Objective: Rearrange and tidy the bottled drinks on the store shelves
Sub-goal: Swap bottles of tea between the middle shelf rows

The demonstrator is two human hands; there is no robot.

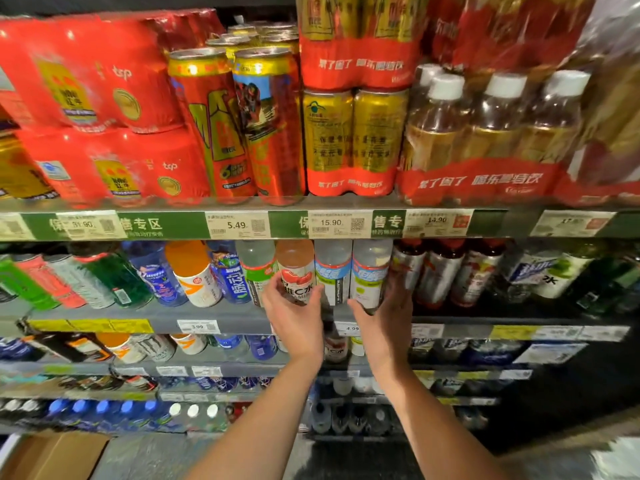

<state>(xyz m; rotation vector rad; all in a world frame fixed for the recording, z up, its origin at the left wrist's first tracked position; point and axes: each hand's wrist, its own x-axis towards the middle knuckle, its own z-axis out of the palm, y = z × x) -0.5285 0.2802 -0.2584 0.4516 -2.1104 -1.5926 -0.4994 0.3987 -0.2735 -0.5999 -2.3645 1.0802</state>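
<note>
Both forearms reach up from the bottom edge toward the second shelf [214,315]. The left hand [294,318] curls its fingers round the base of a peach-tinted bottle [295,271] — pale orange liquid above, a white label with a red fruit shape and dark lettering below. The right hand [384,317] lies with its fingers extended against the side of a clear bottle [369,273] with a blue-and-white label and a small green mark; whether the thumb closes round it cannot be made out. Between the two stands another clear bottle with a blue band [333,271], just beside each. All three stand upright at the front of that shelf, directly under the green price strip [166,225] carrying tags marked 5.49 and 15.90. To the left, an orange-capped bottle [194,273] leans in the row — beside a blue-labelled one [230,277].
</note>
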